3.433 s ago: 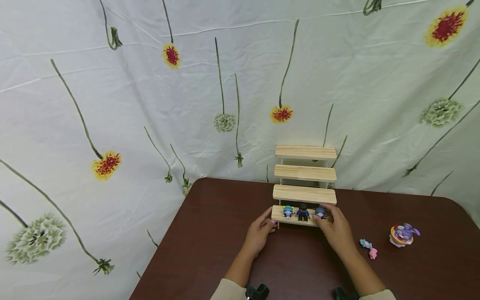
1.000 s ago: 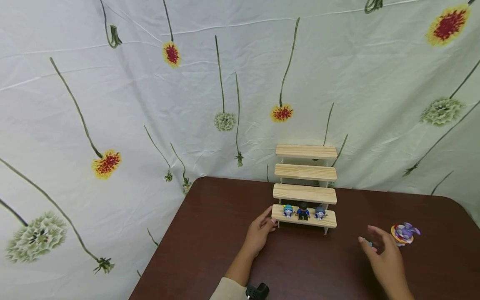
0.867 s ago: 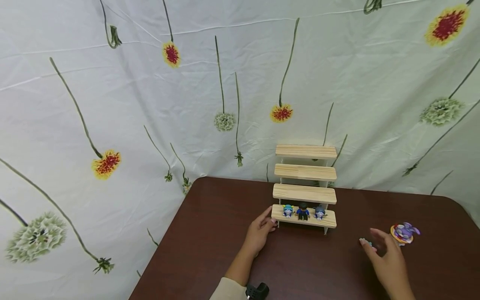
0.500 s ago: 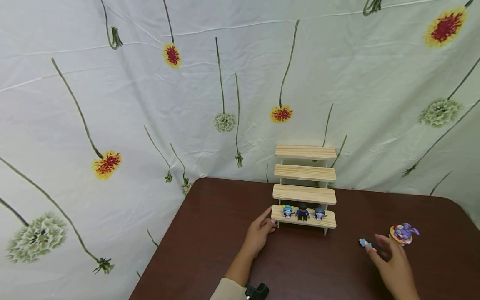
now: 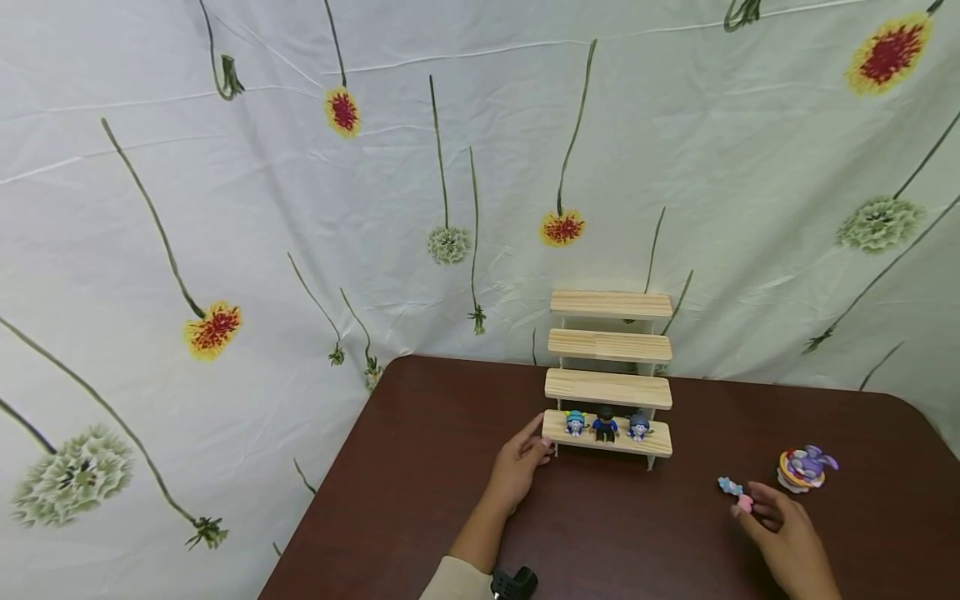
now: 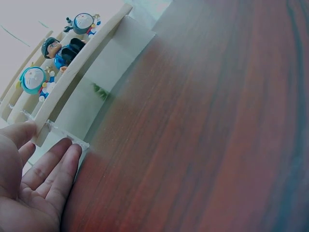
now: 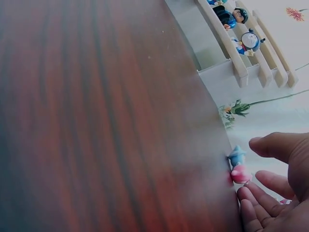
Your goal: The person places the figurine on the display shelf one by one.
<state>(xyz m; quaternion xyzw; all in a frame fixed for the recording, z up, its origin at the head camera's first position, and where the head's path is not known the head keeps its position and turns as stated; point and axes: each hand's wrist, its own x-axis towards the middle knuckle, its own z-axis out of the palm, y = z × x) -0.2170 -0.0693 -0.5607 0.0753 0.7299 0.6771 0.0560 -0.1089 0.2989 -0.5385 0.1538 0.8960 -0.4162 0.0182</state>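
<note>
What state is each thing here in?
Stepped shelf: upright
Three figures: in a row on the bottom step
Left hand: touching that step's left end
Pink toy: on the table
Blue toy: beside the pink toy
Right hand: fingers parted around pink toy
Purple toy: on the table, untouched
Floral cloth: hanging, creased

Pale beige left sleeve, black rounded wrist device

Head view: soft, even light; cloth paler toward 9 o'clock, greyer toward 3; table dim. Left wrist: haze at 12, overexposed at 10, grain smeared. Right wrist: washed out at 2, dark at 8, my fingers fairly sharp.
</note>
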